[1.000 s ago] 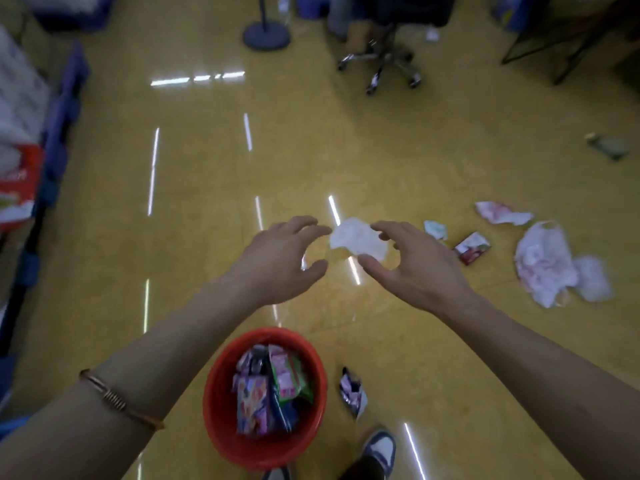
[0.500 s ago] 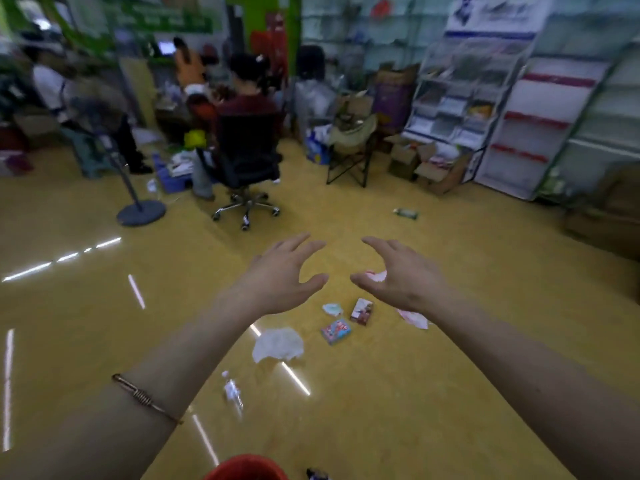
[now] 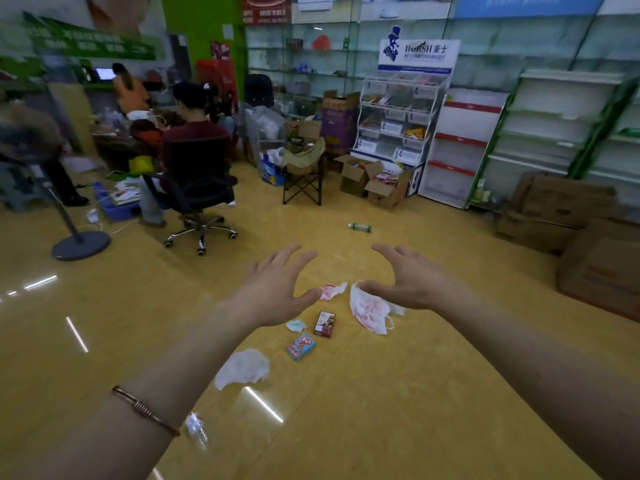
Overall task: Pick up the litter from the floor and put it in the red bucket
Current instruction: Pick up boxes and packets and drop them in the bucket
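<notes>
Standing at the left edge of the frame, a fan's round base [image 3: 81, 245] rests on the yellow floor [image 3: 346, 427]. Just right of it is an office chair [image 3: 197, 188] with a seated person. At lower left a copper bracelet [image 3: 145, 410] circles the left forearm. Beside it a clear plastic bottle [image 3: 197, 427] lies on the floor, then a crumpled white tissue [image 3: 242, 368]. The left hand [image 3: 277, 292] hovers at centre, fingers spread apart, holding nothing. Below the gap between the hands lie a pale crumpled wrapper [image 3: 296, 325], a colourful small box [image 3: 301, 347], a dark red box [image 3: 324, 323] and a pink-and-white wrapper [image 3: 332, 291]. Higher up lies a green bottle [image 3: 360, 227]. A white-and-red plastic bag [image 3: 369, 311] lies partly behind the right hand [image 3: 412, 282], whose fingers are likewise apart and empty.
</notes>
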`<action>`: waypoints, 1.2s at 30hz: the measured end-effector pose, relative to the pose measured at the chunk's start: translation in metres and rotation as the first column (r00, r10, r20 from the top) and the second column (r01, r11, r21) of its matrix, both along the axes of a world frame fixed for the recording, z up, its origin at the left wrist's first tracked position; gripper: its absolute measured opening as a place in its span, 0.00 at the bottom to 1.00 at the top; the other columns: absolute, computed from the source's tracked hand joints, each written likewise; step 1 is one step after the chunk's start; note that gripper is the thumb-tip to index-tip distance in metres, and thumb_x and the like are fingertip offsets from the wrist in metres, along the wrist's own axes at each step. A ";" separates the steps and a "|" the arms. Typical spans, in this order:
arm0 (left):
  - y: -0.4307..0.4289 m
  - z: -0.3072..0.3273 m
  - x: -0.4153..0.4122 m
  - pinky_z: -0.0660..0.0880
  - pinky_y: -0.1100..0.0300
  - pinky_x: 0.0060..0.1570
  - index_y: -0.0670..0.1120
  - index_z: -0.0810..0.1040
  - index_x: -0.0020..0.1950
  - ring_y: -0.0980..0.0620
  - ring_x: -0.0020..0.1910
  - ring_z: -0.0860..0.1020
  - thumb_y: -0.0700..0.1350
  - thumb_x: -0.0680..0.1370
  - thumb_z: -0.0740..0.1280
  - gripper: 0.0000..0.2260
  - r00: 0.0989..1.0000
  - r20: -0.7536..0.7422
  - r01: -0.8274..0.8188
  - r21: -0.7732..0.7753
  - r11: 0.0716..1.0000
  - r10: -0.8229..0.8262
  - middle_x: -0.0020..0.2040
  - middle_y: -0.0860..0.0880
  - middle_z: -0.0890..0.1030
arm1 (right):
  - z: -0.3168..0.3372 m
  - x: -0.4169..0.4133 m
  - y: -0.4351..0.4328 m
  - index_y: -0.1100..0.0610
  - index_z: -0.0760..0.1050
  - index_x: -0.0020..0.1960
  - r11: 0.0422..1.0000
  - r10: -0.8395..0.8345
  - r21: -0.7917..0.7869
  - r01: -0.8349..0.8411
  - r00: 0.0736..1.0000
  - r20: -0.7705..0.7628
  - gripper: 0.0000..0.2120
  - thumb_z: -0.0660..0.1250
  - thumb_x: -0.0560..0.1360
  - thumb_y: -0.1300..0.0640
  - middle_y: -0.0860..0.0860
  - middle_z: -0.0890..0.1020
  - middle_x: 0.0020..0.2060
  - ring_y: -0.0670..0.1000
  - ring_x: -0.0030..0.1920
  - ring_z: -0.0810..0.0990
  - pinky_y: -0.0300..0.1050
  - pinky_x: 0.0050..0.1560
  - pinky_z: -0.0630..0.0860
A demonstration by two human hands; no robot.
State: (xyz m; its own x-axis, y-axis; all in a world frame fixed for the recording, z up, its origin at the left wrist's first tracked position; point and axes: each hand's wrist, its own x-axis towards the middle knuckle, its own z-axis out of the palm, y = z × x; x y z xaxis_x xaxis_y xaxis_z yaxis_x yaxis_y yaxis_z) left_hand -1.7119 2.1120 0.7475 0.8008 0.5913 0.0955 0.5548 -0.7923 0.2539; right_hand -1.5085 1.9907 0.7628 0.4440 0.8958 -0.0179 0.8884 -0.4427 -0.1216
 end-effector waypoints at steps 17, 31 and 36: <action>0.010 -0.030 0.198 0.54 0.46 0.73 0.57 0.48 0.76 0.46 0.75 0.55 0.59 0.77 0.60 0.32 0.998 -0.060 -0.006 -0.046 0.999 0.003 0.78 0.52 0.51 | -0.011 0.191 -0.012 0.46 0.51 0.76 0.999 -0.004 -0.033 0.004 1.000 0.005 0.38 0.60 0.73 0.32 0.51 0.62 0.71 0.54 0.69 0.65 0.53 0.59 0.71; 0.044 -0.043 0.319 0.53 0.47 0.73 0.60 0.50 0.76 0.48 0.74 0.55 0.60 0.77 0.60 0.31 0.995 -0.005 -0.095 -0.022 0.995 0.095 0.77 0.54 0.53 | -0.048 0.329 0.067 0.46 0.50 0.76 0.987 0.156 -0.035 -0.159 0.986 -0.059 0.38 0.59 0.73 0.33 0.50 0.61 0.72 0.53 0.71 0.63 0.52 0.57 0.72; 0.110 -0.058 0.350 0.53 0.48 0.73 0.60 0.50 0.75 0.47 0.74 0.55 0.60 0.76 0.61 0.31 0.989 -0.047 -0.144 -0.013 0.989 0.144 0.77 0.53 0.53 | -0.062 0.364 0.131 0.43 0.47 0.76 0.964 0.253 -0.071 -0.256 0.966 -0.048 0.39 0.60 0.73 0.33 0.48 0.59 0.73 0.52 0.71 0.62 0.51 0.55 0.74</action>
